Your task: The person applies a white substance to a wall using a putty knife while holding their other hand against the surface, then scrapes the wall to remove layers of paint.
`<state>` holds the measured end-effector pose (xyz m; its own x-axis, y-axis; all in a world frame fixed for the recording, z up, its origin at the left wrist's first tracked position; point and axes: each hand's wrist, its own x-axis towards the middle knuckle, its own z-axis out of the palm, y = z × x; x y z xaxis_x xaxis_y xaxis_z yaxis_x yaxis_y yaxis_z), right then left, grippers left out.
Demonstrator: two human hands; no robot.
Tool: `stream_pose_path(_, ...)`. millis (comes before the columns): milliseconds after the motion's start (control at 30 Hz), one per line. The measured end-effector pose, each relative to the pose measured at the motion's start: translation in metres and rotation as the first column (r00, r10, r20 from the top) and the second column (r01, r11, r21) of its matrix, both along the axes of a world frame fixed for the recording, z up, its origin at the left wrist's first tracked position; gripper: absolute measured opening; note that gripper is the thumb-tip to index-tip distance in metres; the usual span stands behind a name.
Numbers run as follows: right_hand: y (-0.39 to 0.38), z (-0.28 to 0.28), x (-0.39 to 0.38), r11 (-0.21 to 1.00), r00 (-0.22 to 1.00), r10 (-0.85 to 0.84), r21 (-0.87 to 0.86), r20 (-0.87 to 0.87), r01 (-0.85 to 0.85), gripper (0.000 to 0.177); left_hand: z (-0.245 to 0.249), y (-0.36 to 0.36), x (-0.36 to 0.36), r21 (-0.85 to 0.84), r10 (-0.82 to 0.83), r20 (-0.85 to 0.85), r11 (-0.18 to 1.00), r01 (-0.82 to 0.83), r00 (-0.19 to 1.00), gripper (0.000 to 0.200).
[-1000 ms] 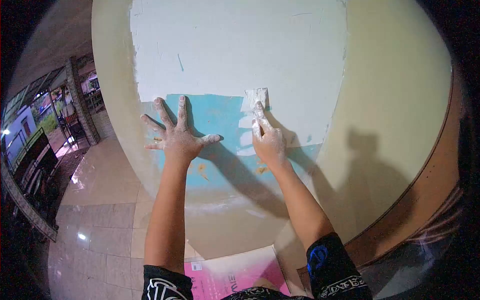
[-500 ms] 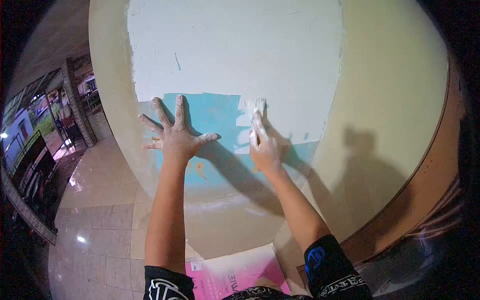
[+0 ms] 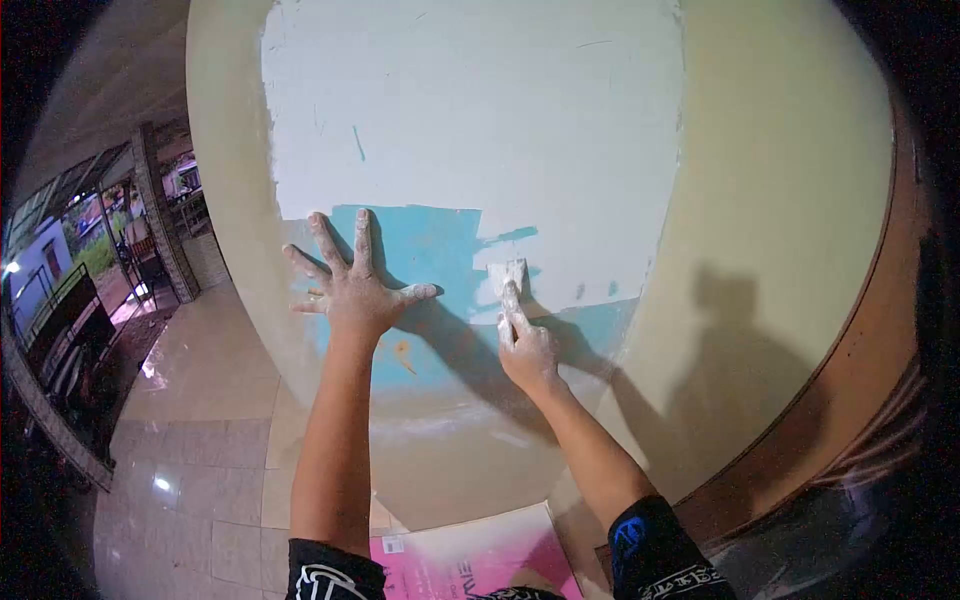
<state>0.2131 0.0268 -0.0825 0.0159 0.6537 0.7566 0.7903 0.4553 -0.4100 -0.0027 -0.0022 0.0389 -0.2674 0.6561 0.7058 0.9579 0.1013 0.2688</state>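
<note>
My left hand (image 3: 358,290), dusted with white, lies with its fingers spread against the wall, over the left part of a turquoise patch (image 3: 435,245). White filler (image 3: 480,110) covers the wall above that patch. In my right hand (image 3: 528,350) is a small putty knife (image 3: 506,275); its flat blade rests on the wall at the right edge of the turquoise, where the filler is streaky. The index finger is stretched along the blade, and the handle is mostly hidden in the grip.
Below the wall lies a pink and white printed board (image 3: 470,560) on the floor. Tiled floor (image 3: 190,400) runs off at the left towards an opening with railings (image 3: 60,310). A brown edge strip (image 3: 830,400) curves along the right.
My right hand and the putty knife have moved down the wall. A turquoise streak now shows in the filler above the blade. My left hand keeps its place on the wall; the view has shifted slightly.
</note>
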Motion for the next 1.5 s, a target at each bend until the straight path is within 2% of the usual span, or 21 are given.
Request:
stream_pose_path(67, 0.000, 0.009, -0.001, 0.998, 0.996, 0.061, -0.016, -0.065, -0.063, 0.058, -0.004, 0.004, -0.002, 0.068, -0.021, -0.027, 0.997, 0.023, 0.999, 0.141)
stream_pose_path(100, 0.001, 0.011, -0.002, 0.998, 0.997, 0.056, -0.004, -0.047, -0.056, 0.058, 0.002, -0.003, 0.003, -0.008, 0.002, 0.003, 1.000, -0.002, 1.000, 0.141)
stream_pose_path(233, -0.003, 0.001, -0.001, 0.999, 1.000, -0.002, -0.043, 0.012, 0.002, 0.058, 0.001, -0.001, 0.003, 0.059, -0.010, -0.029, 0.998, 0.012, 1.000, 0.142)
stream_pose_path(267, -0.002, -0.001, -0.001, 0.997, 1.000, 0.002, -0.071, 0.019, 0.000, 0.058, 0.003, -0.004, 0.006, 0.003, 0.010, -0.010, 1.000, -0.010, 1.000, 0.142)
stream_pose_path(333, 0.006, 0.004, -0.004, 1.000, 1.000, 0.009, 0.026, 0.009, -0.009, 0.058, 0.005, -0.003, 0.004, -0.051, 0.036, 0.000, 0.998, -0.036, 0.999, 0.142)
stream_pose_path(400, 0.008, 0.005, -0.008, 0.994, 0.998, -0.053, 0.099, 0.046, 0.048, 0.058, 0.000, 0.002, 0.000, 0.030, -0.003, -0.029, 1.000, 0.004, 1.000, 0.142)
stream_pose_path(433, 0.000, 0.008, -0.009, 1.000, 1.000, 0.015, 0.012, -0.014, -0.015, 0.059, -0.001, 0.002, 0.001, 0.039, -0.004, -0.035, 0.999, 0.005, 0.999, 0.142)
stream_pose_path(567, 0.005, -0.001, -0.009, 0.996, 0.996, 0.075, 0.058, -0.046, -0.073, 0.060, 0.001, -0.001, 0.003, 0.010, -0.018, 0.005, 1.000, 0.018, 1.000, 0.142)
stream_pose_path(700, 0.002, 0.009, -0.013, 0.999, 1.000, -0.002, 0.038, 0.006, 0.002, 0.061, 0.000, 0.002, 0.002, 0.032, -0.030, 0.015, 0.999, 0.030, 0.999, 0.143)
stream_pose_path(867, 0.014, -0.009, -0.006, 0.999, 1.000, 0.016, 0.039, 0.019, -0.017, 0.059, 0.002, 0.002, 0.001, -0.007, -0.025, 0.023, 1.000, 0.025, 0.999, 0.143)
stream_pose_path(933, 0.015, 0.008, -0.006, 0.991, 1.000, 0.021, 0.134, -0.010, -0.020, 0.061, 0.000, 0.003, 0.001, 0.002, -0.030, 0.012, 1.000, 0.030, 0.999, 0.144)
stream_pose_path(967, 0.009, 0.013, -0.005, 0.991, 0.998, 0.061, 0.121, -0.034, -0.056, 0.063, -0.012, 0.014, -0.008, 0.125, -0.066, -0.056, 0.989, 0.072, 0.996, 0.143)
stream_pose_path(1000, 0.007, 0.010, -0.005, 0.991, 0.998, 0.056, 0.120, -0.034, -0.052, 0.063, -0.009, 0.011, -0.006, 0.125, -0.070, -0.057, 0.989, 0.077, 0.996, 0.143)
stream_pose_path(1067, -0.003, -0.004, -0.006, 0.996, 0.999, 0.020, -0.091, -0.047, -0.024, 0.063, -0.003, 0.003, 0.000, 0.036, -0.034, -0.020, 0.999, 0.035, 0.999, 0.141)
stream_pose_path(1133, 0.006, -0.007, -0.007, 0.999, 0.999, 0.036, -0.017, -0.016, -0.036, 0.063, 0.003, -0.003, 0.003, 0.029, -0.021, 0.007, 0.999, 0.021, 1.000, 0.140)
stream_pose_path(1200, 0.014, 0.002, -0.005, 0.967, 0.994, 0.093, 0.241, -0.050, -0.078, 0.063, 0.007, -0.005, 0.005, -0.040, -0.004, 0.038, 0.999, 0.005, 0.999, 0.140)
stream_pose_path(1267, 0.014, 0.016, -0.002, 0.995, 1.000, -0.024, 0.100, 0.009, 0.023, 0.063, 0.002, 0.002, 0.001, -0.045, -0.011, 0.044, 0.999, 0.013, 0.999, 0.141)
stream_pose_path(1333, 0.010, 0.009, 0.001, 0.999, 1.000, -0.016, 0.045, 0.000, 0.016, 0.063, -0.011, 0.015, -0.009, 0.144, -0.083, -0.027, 0.986, 0.086, 0.996, 0.141)
stream_pose_path(1400, 0.003, -0.004, 0.003, 0.999, 0.999, -0.020, -0.026, 0.026, 0.021, 0.063, -0.016, 0.023, -0.013, 0.170, -0.070, -0.053, 0.982, 0.078, 0.996, 0.142)
stream_pose_path(1467, 0.007, -0.006, 0.006, 0.995, 0.999, -0.019, -0.095, 0.048, 0.023, 0.062, -0.023, 0.030, -0.017, 0.306, -0.116, -0.116, 0.941, 0.147, 0.986, 0.143)
stream_pose_path(1500, 0.008, 0.004, 0.007, 1.000, 1.000, 0.007, -0.027, 0.028, -0.006, 0.062, 0.001, 0.002, 0.001, 0.010, -0.017, 0.019, 1.000, 0.017, 1.000, 0.144)
